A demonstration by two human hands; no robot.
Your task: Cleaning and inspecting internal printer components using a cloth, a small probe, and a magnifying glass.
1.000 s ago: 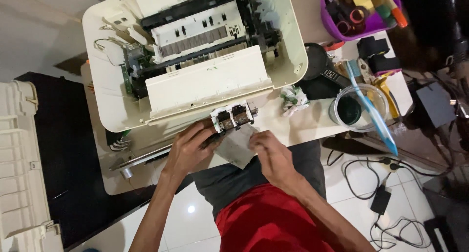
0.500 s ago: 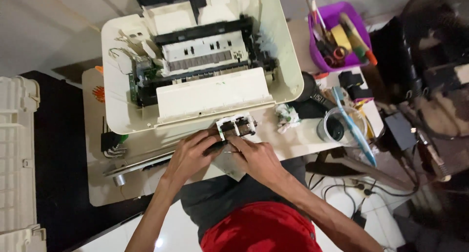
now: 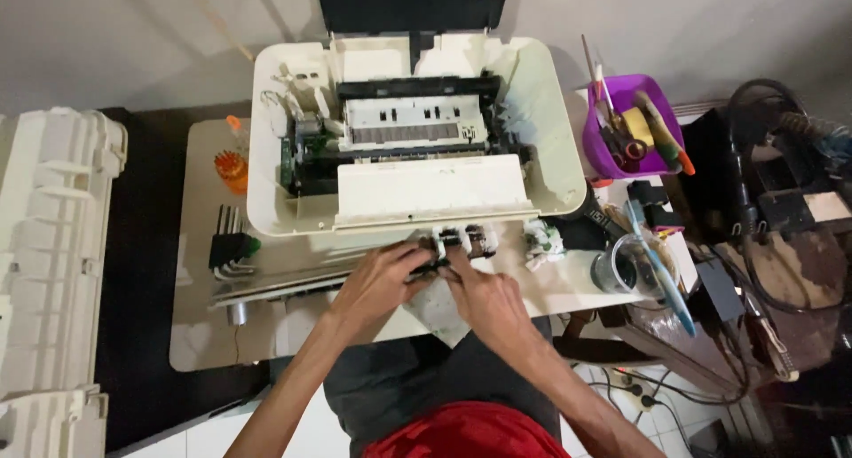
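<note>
Both hands, left hand [image 3: 382, 280] and right hand [image 3: 484, 298], grip the small cartridge carriage [image 3: 457, 243], likely prying it; opened printer [image 3: 417, 138] just beyond needs steady fingers.

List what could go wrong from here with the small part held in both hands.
1. Both hands, left hand and right hand, hold the small black-and-white part near the table edge; if the grip slipped, it might fall to the floor.
2. The clear cup stands close by the right arm; a nudge may tip it.
</note>
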